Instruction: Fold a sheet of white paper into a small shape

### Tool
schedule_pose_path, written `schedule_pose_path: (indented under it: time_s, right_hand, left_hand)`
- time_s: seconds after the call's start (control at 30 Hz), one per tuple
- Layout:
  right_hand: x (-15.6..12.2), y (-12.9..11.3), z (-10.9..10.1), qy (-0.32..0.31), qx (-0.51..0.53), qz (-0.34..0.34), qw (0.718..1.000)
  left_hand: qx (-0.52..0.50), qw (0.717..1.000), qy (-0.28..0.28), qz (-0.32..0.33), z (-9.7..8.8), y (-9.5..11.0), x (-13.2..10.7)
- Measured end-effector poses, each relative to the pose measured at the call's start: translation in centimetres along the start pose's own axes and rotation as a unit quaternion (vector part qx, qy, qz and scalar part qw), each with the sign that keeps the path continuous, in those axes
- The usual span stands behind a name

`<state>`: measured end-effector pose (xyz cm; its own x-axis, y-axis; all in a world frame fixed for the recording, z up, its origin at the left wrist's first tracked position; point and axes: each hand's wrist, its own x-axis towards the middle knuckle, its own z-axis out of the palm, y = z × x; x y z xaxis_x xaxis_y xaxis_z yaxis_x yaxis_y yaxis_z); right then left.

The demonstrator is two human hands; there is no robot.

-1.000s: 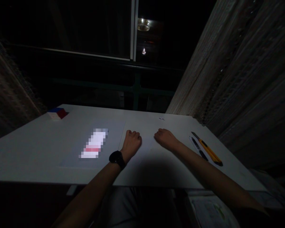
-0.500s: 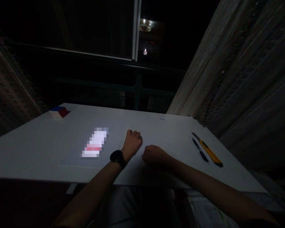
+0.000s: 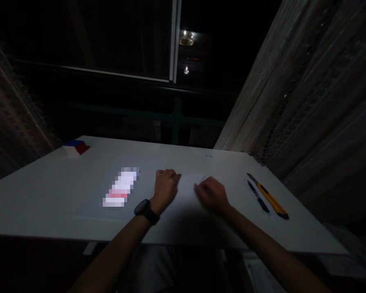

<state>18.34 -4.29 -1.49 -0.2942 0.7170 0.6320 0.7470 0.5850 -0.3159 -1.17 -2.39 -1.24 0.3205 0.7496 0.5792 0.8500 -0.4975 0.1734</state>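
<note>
Between the two hands, on the white table (image 3: 42,199): pale sheet (image 3: 187,190), faint against the tabletop.
Left hand (image 3: 164,188) at its left, fingers curled; right hand (image 3: 212,194) at its right edge, fingers bent, grip cannot be told; best judged: steady left, light right, lest it skew; pen (image 3: 258,197), yellow cutter (image 3: 273,201) farther right.

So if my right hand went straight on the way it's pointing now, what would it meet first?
Probably your left hand, across the gap: your right hand points left and somewhat forward. Depth is hard to judge in this dim view, so it might pass above.
</note>
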Motion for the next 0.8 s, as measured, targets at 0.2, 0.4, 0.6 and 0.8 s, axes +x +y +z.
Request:
schedule_pose_path:
  time_s: [0.2, 0.4, 0.6, 0.8]
  right_hand:
    - [3.0, 3.3, -2.3, 0.070, 0.381, 0.287, 0.876]
    - [4.4, 1.1, -2.4, 0.022, 0.436, 0.258, 0.862]
    - [5.0, 0.7, -3.2, 0.047, 0.399, 0.254, 0.880]
    - [5.2, 0.2, -3.7, 0.060, 0.464, 0.272, 0.841]
  left_hand:
    - [-0.283, 0.936, 0.082, -0.192, 0.0, 1.1, -0.4]
    - [-0.329, 0.920, 0.075, -0.200, -0.7, 2.5, -1.0]
    - [-0.375, 0.895, 0.057, -0.234, -1.5, 2.8, -1.5]
    - [-0.486, 0.819, -0.008, -0.305, -1.8, 3.0, -1.7]
